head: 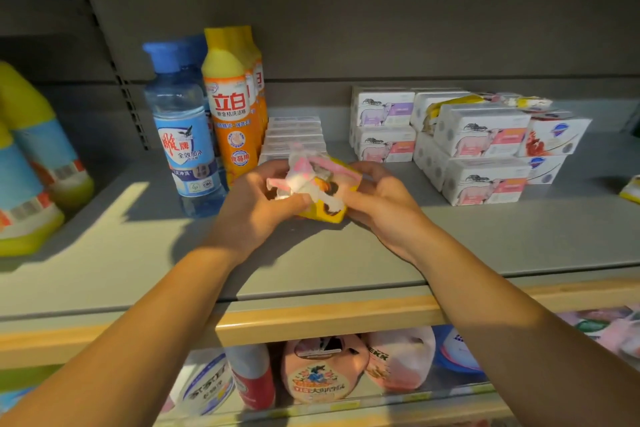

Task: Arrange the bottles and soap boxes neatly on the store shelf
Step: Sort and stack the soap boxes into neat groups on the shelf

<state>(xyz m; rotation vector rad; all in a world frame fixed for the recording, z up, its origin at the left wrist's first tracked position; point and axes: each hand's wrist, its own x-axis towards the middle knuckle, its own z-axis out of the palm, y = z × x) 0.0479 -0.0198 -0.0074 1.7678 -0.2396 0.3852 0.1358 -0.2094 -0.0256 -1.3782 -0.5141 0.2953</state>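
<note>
Soap pack (329, 191) between both hands (266, 198) above shelf (138, 253)

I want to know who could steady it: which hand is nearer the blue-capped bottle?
Left. The left hand grips the yellow soap pack just right of the blue-capped bottle, apart from it. The right hand holds the pack's far side, further right.

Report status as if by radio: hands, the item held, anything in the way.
Left hand and right hand: both grip the yellow soap pack, held above the shelf. Blue bottle and orange bottle upright, left. Soap boxes stacked, right. Nothing blocking.
</note>
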